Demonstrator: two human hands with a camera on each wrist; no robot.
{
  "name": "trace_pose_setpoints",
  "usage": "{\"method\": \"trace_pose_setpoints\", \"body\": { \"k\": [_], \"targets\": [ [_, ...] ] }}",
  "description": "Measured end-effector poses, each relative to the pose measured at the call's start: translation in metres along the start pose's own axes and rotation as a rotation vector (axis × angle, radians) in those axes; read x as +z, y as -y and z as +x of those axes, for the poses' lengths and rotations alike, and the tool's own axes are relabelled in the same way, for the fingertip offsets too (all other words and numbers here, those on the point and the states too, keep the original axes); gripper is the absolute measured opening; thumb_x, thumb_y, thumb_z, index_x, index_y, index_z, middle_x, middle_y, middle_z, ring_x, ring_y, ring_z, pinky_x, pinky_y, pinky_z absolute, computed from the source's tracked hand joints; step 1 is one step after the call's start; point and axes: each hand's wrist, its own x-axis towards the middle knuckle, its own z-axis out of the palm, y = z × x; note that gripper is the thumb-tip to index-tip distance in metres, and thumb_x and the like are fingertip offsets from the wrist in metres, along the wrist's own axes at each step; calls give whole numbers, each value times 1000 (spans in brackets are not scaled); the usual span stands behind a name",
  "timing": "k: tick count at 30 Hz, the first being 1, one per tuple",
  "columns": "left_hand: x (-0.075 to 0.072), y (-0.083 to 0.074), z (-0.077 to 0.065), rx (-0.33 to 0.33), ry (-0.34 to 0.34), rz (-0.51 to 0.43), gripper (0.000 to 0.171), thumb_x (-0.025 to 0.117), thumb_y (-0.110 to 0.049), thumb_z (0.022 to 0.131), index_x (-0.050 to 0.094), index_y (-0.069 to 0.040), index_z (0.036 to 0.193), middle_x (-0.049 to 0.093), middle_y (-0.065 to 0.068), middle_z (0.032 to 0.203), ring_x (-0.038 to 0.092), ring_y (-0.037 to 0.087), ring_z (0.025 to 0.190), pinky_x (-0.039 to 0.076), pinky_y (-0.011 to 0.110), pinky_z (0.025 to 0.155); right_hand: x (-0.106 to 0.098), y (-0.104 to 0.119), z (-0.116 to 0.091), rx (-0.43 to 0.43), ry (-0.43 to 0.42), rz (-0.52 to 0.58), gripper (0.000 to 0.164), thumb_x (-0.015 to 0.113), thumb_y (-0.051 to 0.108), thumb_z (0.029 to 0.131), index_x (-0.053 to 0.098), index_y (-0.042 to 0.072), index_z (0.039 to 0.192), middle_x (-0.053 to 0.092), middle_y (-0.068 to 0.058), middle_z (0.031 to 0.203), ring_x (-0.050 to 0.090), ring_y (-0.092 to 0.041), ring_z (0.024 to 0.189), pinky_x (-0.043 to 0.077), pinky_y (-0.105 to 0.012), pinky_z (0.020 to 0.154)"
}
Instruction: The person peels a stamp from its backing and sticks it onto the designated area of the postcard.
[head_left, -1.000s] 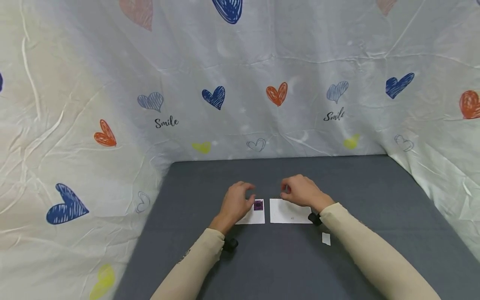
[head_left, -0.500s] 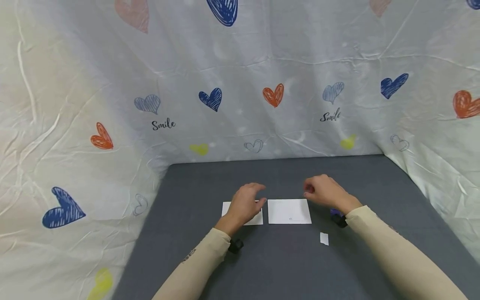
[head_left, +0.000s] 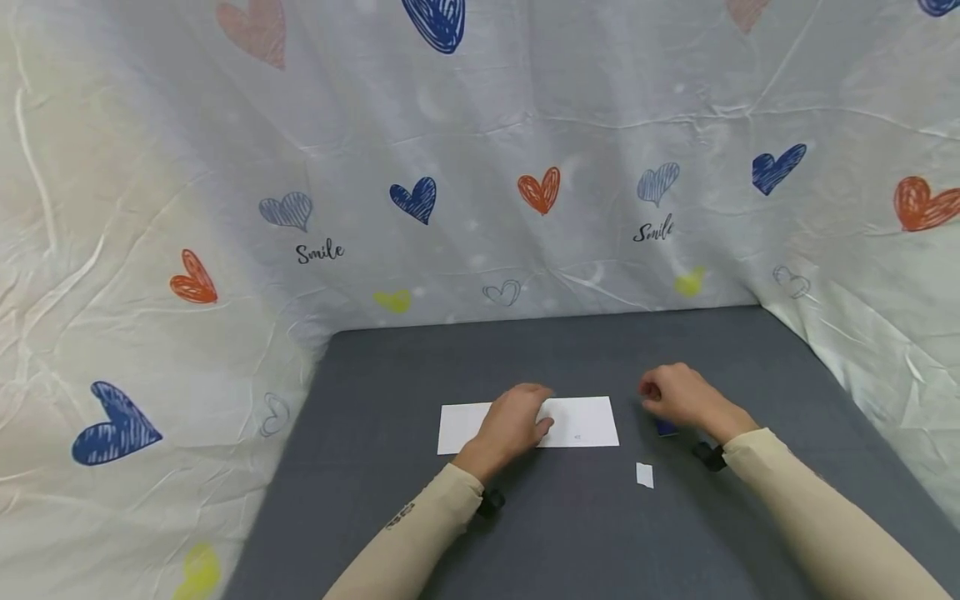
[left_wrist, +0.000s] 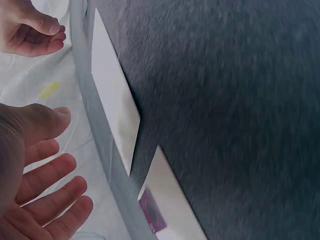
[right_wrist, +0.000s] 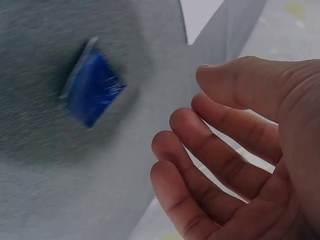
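Observation:
Two white cards lie side by side on the dark grey table. In the head view my left hand (head_left: pixel 512 423) hovers over their inner edges, partly covering both, the left card (head_left: pixel 461 429) and the right card (head_left: pixel 585 421). Its fingers are loosely bent around nothing in the left wrist view. A small purple square (left_wrist: pixel 152 211) sits at one corner of the left card, hidden behind the hand in the head view. My right hand (head_left: pixel 690 400) is raised right of the cards, fingers loosely curled with nothing between them. A shiny blue packet (right_wrist: pixel 96 90) lies on the table near it.
A small scrap of white paper (head_left: pixel 645 475) lies in front of the right card. The grey table (head_left: pixel 570 533) ends at a white hanging cloth (head_left: pixel 465 117) printed with hearts, behind and at the sides.
Both hands have moved to the right, the right hand farther, off the right card and out past it. My left hand now covers the purple square in the head view.

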Motion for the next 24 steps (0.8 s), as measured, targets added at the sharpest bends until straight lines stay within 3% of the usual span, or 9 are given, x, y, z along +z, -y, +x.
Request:
{"method": "trace_pose_setpoints", "body": {
  "k": [13, 20, 24],
  "targets": [
    [24, -10, 4, 91, 65, 94, 29, 86, -19, 94, 81, -10, 121, 82, 4, 121, 77, 20, 113, 62, 35, 96, 15, -24, -26, 48, 12, -1, 16, 84, 9, 89, 79, 5, 104, 73, -3, 91, 65, -18, 82, 57, -46, 75],
    [29, -12, 3, 118, 72, 100, 11, 86, -16, 93, 79, -13, 101, 82, 2, 106, 76, 19, 100, 61, 34, 86, 23, -30, -30, 62, -17, 0, 12, 84, 9, 89, 77, 8, 99, 70, -2, 87, 64, -18, 79, 55, -46, 73],
    [29, -12, 3, 124, 78, 96, 8, 85, -16, 94, 78, -13, 98, 82, 3, 105, 77, 20, 102, 61, 34, 88, 25, -31, -31, 58, -33, 11, 12, 84, 9, 88, 74, 11, 94, 66, 1, 83, 59, -15, 76, 51, -42, 69]
  ]
}}
